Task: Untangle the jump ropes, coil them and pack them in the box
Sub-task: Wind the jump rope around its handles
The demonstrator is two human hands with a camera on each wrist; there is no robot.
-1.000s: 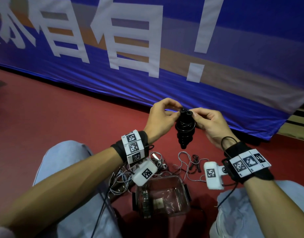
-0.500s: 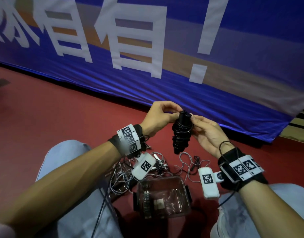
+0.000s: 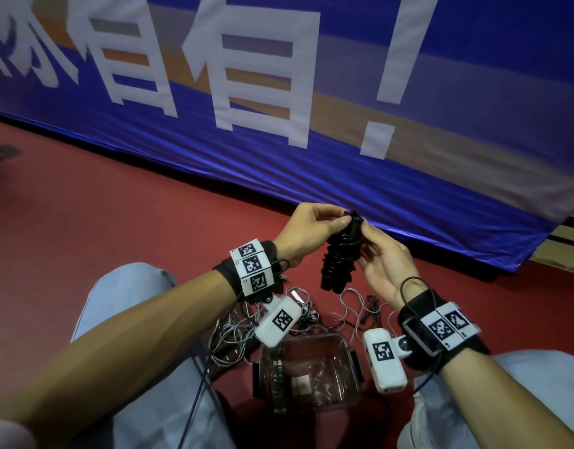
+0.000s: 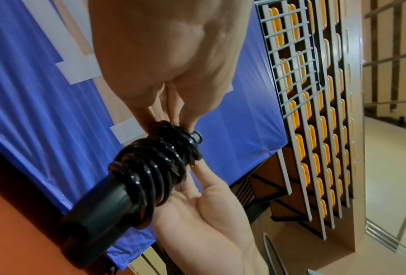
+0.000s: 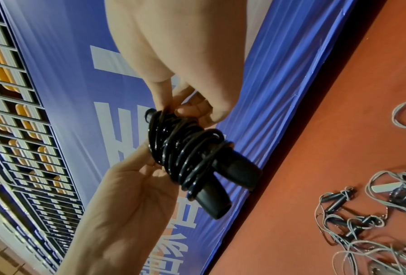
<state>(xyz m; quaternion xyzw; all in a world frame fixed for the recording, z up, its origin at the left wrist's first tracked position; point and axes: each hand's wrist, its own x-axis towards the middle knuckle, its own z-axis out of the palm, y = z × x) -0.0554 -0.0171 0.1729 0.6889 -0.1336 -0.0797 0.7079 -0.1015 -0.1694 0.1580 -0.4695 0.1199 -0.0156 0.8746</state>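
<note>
Hands (image 3: pixel 314 234) pinch black rope bundle (image 3: pixel 339 257) above red floor (image 3: pixel 117 205).

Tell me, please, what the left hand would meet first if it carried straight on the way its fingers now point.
The left hand already pinches the top of the coiled black jump rope. Past that bundle, the fingers of the right hand come next, though depth is hard to judge.
</note>
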